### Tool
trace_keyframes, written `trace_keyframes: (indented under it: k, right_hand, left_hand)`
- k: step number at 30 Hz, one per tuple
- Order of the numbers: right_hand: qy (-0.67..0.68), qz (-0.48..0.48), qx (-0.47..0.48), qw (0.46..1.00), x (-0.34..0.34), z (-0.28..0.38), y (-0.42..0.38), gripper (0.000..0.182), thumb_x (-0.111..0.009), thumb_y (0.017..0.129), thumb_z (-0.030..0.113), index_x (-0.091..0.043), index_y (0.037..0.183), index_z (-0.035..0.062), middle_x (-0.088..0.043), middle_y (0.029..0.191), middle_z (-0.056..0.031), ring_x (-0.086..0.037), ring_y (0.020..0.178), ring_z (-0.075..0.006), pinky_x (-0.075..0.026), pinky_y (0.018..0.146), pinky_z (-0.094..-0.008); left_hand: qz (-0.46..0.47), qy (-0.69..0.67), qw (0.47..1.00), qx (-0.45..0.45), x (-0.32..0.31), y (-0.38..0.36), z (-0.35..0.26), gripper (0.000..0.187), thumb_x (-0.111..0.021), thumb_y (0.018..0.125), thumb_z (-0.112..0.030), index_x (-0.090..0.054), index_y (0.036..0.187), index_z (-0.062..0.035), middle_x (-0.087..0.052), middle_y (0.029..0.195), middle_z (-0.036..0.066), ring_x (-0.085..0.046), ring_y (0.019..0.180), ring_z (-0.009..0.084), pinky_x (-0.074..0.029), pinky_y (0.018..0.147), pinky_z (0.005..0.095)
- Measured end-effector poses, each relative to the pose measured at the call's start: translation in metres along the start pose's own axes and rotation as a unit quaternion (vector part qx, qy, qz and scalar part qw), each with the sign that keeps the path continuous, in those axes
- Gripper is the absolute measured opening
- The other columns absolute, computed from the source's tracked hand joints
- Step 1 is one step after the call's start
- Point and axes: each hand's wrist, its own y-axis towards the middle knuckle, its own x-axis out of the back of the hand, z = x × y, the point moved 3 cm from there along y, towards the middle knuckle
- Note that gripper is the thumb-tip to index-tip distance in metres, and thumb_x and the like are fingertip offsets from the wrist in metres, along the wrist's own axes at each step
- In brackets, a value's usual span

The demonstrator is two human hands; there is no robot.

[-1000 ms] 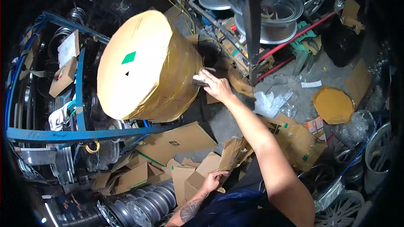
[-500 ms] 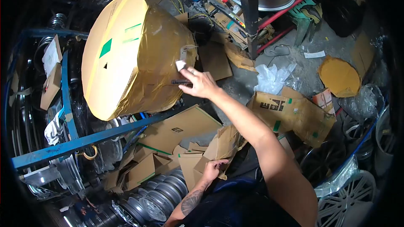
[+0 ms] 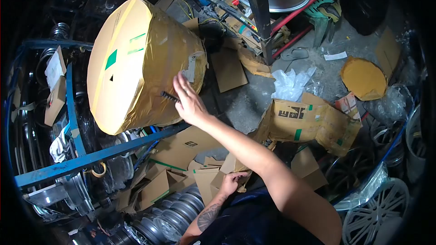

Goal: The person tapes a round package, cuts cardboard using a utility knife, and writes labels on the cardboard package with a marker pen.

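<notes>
A large round bundle wrapped in cardboard and tan tape (image 3: 159, 63) lies tilted at the upper left. On its side is a torn grey-white patch (image 3: 191, 69). My right hand (image 3: 190, 104) is against the wrapped side, just below the patch, fingers stretched, with a slim black tool (image 3: 170, 95) held by the thumb. My left hand (image 3: 232, 183) is low in the middle, its fingers curled on the edge of a brown cardboard piece (image 3: 230, 165).
A blue metal frame (image 3: 100, 158) runs under the bundle. Stacked wheel rims (image 3: 179, 208) and cardboard scraps lie below. Right are flattened cardboard (image 3: 295, 120), clear plastic (image 3: 290, 84), a round tan piece (image 3: 363, 78) and a spoked wheel (image 3: 379, 213). A dark post (image 3: 256, 13) stands at the top.
My right hand has moved left and down along the wrapped side, uncovering more of the patch. The black tool has moved with it. My left hand stays at the cardboard.
</notes>
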Motion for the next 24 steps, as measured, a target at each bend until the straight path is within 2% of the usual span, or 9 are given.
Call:
trace_keyframes:
  k: [3,5,8,11,13,15,16,20,24]
  right_hand:
    - [0.061,-0.044,0.075,0.994,0.018,0.006,0.005,0.078,-0.053,0.081,-0.009,-0.040,0.156,0.0069,-0.038,0.161,-0.0205,-0.040,0.148,-0.0321,-0.035,0.120,-0.0381]
    - [0.158,-0.166,-0.034,0.973,0.025,-0.028,0.016,0.073,-0.051,0.082,-0.006,-0.045,0.154,0.0072,-0.050,0.153,-0.0199,-0.051,0.141,-0.0268,-0.040,0.114,-0.0324]
    - [0.143,-0.090,-0.246,0.954,0.041,-0.066,0.046,0.060,-0.051,0.083,0.002,-0.058,0.143,0.0030,-0.063,0.139,-0.0207,-0.059,0.133,-0.0224,-0.044,0.109,-0.0298]
    - [0.141,-0.150,-0.124,0.971,0.015,-0.118,0.077,0.058,-0.053,0.080,0.009,-0.064,0.137,0.0055,-0.076,0.110,-0.0184,-0.072,0.094,-0.0192,-0.053,0.088,-0.0320]
    - [0.142,-0.086,-0.203,0.965,0.023,-0.123,0.095,0.061,-0.054,0.078,0.012,-0.064,0.138,0.0077,-0.076,0.104,-0.0187,-0.070,0.085,-0.0184,-0.053,0.082,-0.0318]
    - [0.113,-0.084,-0.183,0.973,0.027,-0.127,0.102,0.064,-0.054,0.075,0.014,-0.064,0.139,0.0132,-0.076,0.098,-0.0192,-0.069,0.081,-0.0191,-0.053,0.080,-0.0327]
    - [0.096,-0.067,-0.198,0.973,0.029,-0.131,0.101,0.049,-0.059,0.079,0.022,-0.071,0.126,0.0132,-0.070,0.101,-0.0296,-0.070,0.099,-0.0430,-0.054,0.088,-0.0435]
    - [-0.057,0.114,-0.207,0.970,0.098,-0.123,0.095,0.032,-0.065,0.079,0.024,-0.074,0.099,0.0017,-0.069,0.090,-0.0294,-0.070,0.086,-0.0438,-0.055,0.077,-0.0481]
    - [0.133,-0.169,-0.169,0.962,0.256,-0.156,0.006,0.028,-0.059,0.097,0.013,-0.073,0.120,0.0038,-0.077,0.112,-0.0092,-0.070,0.105,-0.0148,-0.053,0.094,-0.0302]
  left_hand:
    - [0.000,0.003,1.000,0.023,0.003,-0.001,-0.007,0.047,-0.047,0.088,0.012,-0.076,0.117,-0.0096,-0.076,0.111,0.017,-0.073,0.101,0.0220,-0.054,0.092,0.0324]
    - [-0.004,0.013,1.000,0.028,0.007,-0.003,-0.016,0.047,-0.048,0.088,0.012,-0.076,0.117,-0.0107,-0.076,0.110,0.017,-0.073,0.100,0.0220,-0.054,0.091,0.0325]
    - [-0.017,0.019,1.000,-0.013,0.006,-0.003,-0.014,0.047,-0.048,0.088,0.012,-0.076,0.118,-0.0113,-0.076,0.105,0.017,-0.071,0.094,0.0214,-0.054,0.087,0.0323]
    - [-0.027,0.008,0.999,-0.034,0.000,-0.008,0.007,0.048,-0.048,0.088,0.012,-0.076,0.119,-0.0111,-0.075,0.102,0.016,-0.069,0.089,0.0210,-0.054,0.083,0.0321]
    - [-0.011,0.024,1.000,0.016,0.006,-0.013,-0.009,0.048,-0.050,0.088,0.013,-0.076,0.119,-0.0132,-0.075,0.110,0.018,-0.073,0.098,0.0234,-0.055,0.089,0.0330]
    - [-0.043,-0.002,0.999,-0.027,0.005,-0.017,-0.011,0.045,-0.048,0.091,0.011,-0.075,0.121,-0.0099,-0.074,0.097,0.011,-0.068,0.087,0.0186,-0.054,0.082,0.0307]
    - [-0.056,-0.015,0.997,-0.050,0.003,-0.019,-0.014,0.043,-0.047,0.093,0.010,-0.075,0.121,-0.0082,-0.073,0.090,0.007,-0.065,0.082,0.0161,-0.053,0.079,0.0296]
    - [0.000,-0.216,0.974,0.067,0.008,-0.021,-0.008,0.030,-0.055,0.104,-0.003,-0.072,0.128,-0.0074,-0.069,0.096,-0.004,-0.062,0.088,0.0094,-0.051,0.084,0.0252]
    - [-0.006,-0.256,0.966,0.024,0.042,-0.012,-0.081,0.038,-0.060,0.096,0.000,-0.066,0.134,-0.0020,-0.066,0.138,0.009,-0.059,0.127,0.0164,-0.042,0.111,0.0317]
